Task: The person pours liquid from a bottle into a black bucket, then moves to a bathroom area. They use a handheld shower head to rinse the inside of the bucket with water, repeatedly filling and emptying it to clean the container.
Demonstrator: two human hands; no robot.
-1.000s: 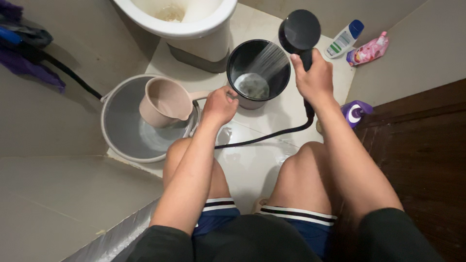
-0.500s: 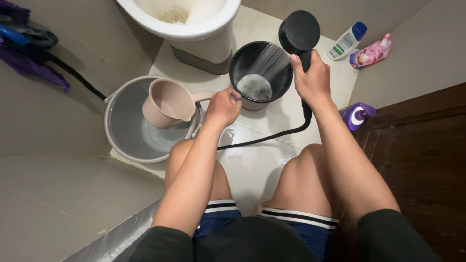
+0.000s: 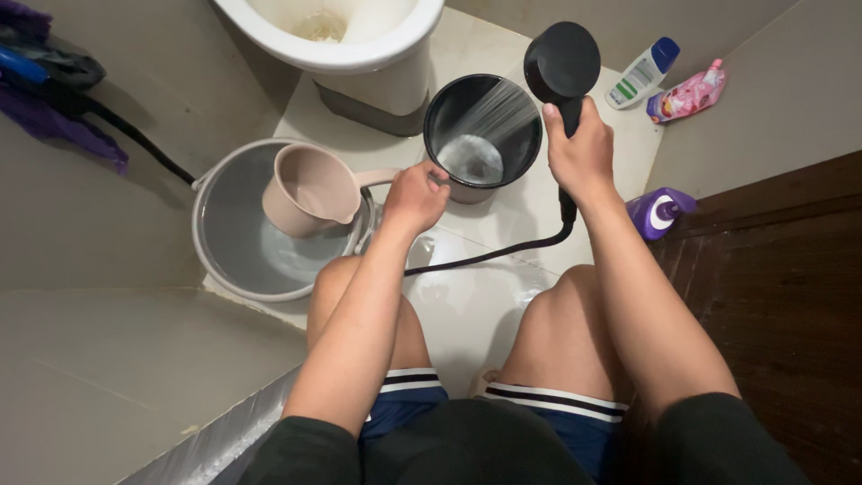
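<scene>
Round black plastic bucket (image 3: 449,112) on pale tiled floor (image 3: 467,314), just ahead of knees, between both hands. Left hand (image 3: 413,198) nearer, fingers closed on near rim. Right hand (image 3: 582,153) fisted round handle of black round shower head (image 3: 563,61), handle upright, face tilted left, spray falling into bucket. Both forearms stretched forward. Grey basin (image 3: 215,242) with beige dipper (image 3: 305,190) left of bucket.

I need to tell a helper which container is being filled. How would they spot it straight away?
Find the white toilet at the top; the black pot stands on the floor tiles just right of its base. The left hand grips its rim while the right hand aims a black shower head into it. The neighbouring grey bucket holds a beige scoop.
</scene>
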